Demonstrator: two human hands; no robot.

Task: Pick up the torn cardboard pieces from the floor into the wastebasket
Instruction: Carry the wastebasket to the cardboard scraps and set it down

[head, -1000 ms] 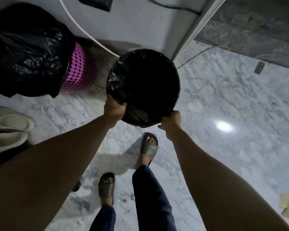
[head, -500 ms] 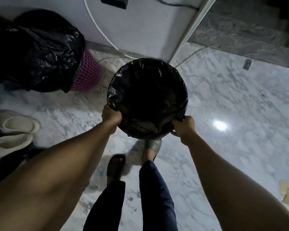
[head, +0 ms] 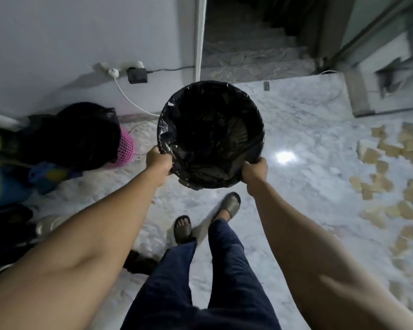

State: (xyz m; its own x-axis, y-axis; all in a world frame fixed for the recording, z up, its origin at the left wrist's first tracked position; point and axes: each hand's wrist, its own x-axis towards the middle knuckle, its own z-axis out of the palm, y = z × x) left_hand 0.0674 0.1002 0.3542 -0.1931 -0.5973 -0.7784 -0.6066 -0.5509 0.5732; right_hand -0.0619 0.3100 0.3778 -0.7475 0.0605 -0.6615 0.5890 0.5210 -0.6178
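The left hand (head: 159,160) and right hand (head: 254,171) hold the wastebasket (head: 243,129) above the floor (head: 308,129), fingers curled over its near rim. Its loose liner (head: 171,148) could slip under that grip. Cardboard pieces (head: 391,182) lie scattered right. A pink basket (head: 126,148) and cable (head: 128,100) sit left, off the route.

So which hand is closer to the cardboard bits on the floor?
Right. The right hand grips the wastebasket rim nearest the cardboard pieces; the left hand grips the opposite rim.
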